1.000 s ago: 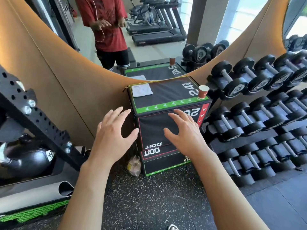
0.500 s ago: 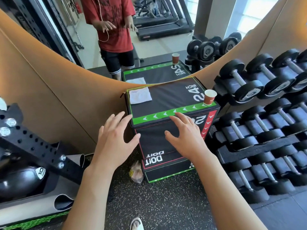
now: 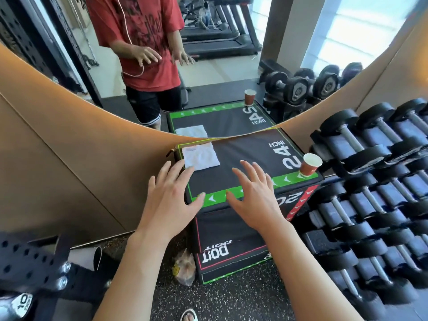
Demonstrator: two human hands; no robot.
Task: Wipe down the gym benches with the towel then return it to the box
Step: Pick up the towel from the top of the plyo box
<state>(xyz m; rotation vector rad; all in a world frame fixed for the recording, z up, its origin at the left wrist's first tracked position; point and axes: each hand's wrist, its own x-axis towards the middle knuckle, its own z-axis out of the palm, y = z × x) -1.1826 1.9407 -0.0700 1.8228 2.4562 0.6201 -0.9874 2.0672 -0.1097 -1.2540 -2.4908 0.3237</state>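
A folded white towel lies on the back left corner of the black plyo box, which has a green arrow band along its front edge. My left hand hovers with spread fingers over the box's front left corner, its fingertips just short of the towel. My right hand is spread over the box's front middle. Both hands hold nothing.
A brown paper cup stands on the box's front right corner. A dumbbell rack fills the right side. A mirror behind reflects a person in a red shirt. A crumpled bag lies on the floor left of the box; black rack at lower left.
I have moved closer to the box. Both hands rose from in front of its side face to above its top, the left nearing the towel.
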